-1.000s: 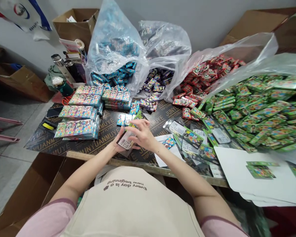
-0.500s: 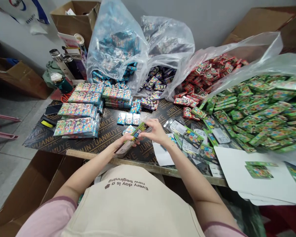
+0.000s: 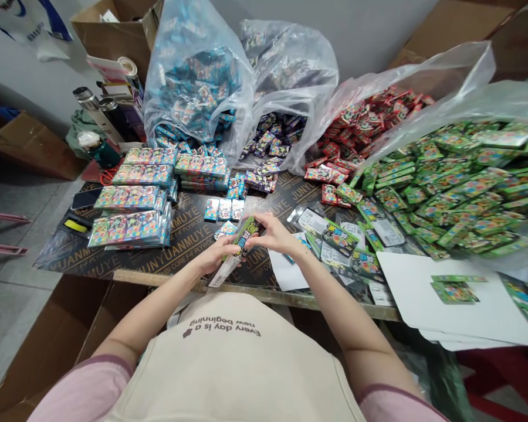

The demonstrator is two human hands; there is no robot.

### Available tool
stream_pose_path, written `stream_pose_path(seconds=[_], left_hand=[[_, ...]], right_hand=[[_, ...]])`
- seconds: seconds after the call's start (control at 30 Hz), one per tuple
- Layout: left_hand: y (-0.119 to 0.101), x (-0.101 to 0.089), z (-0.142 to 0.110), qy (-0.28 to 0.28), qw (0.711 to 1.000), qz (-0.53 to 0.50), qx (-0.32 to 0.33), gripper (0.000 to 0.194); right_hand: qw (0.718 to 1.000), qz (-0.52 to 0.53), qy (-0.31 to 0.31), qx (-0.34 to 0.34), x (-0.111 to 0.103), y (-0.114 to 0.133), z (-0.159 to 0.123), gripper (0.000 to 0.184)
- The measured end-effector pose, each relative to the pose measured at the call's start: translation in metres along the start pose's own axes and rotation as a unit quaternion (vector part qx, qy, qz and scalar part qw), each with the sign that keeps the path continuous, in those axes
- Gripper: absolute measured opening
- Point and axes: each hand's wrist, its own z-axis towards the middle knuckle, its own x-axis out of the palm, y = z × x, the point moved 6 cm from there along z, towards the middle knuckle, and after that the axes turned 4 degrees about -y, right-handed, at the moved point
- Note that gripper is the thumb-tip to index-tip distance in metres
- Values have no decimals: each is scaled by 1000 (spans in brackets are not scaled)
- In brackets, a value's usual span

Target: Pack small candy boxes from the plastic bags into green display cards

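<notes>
Between my two hands is a clear plastic packaging bag [image 3: 245, 235] with a dark, green-lettered header, held at a slant near the table's front edge. My left hand [image 3: 217, 256] is closed on its lower side, thumb on top. The fingers of my right hand [image 3: 270, 234] pinch its upper end. Fingers cover part of the bag, so I cannot tell whether anything is inside. Just beyond my hands lie small blue packets [image 3: 224, 209] in a row, with another blue packet [image 3: 225, 230] closer. More printed bags [image 3: 339, 237] are spread to the right of my right hand.
Stacks of filled packs [image 3: 125, 228] stand at left. Along the back, large plastic bags hold blue [image 3: 193, 88], purple [image 3: 278, 133], red [image 3: 369, 120] and green packets [image 3: 457, 193]. White card sheets [image 3: 416, 293] overhang the front right edge. An open carton [image 3: 30, 351] sits below left.
The bag in my hands has turned to a steeper slant, and my left hand has shifted slightly along with it. The whole view has moved a little.
</notes>
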Motion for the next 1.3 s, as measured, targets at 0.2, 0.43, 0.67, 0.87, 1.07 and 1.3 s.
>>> stream_pose_path(seconds=[0.2,0.43,0.67,0.87,1.07,1.3], left_hand=[[-11,1,-5,-6,999,35,25,52],[-12,6,-11,24,997,59,35,63],[-36,-2,-8,11,966,239,103,75],[-60,3,-14,-48,880,433,192,75],[-59,8,-20,-27,849,483,213,42],[-40,-22,-4,-137,965,188,120,39]], right_hand=[[995,82,59,9,-2,9,0,33],[977,174,119,30,8,6,0,50],[940,207,271,-17,6,20,3,39],[957,106,262,-67,14,30,0,34],[963,194,187,-20,15,24,-3,26],[932,214,-270,112,-22,-22,-7,35]])
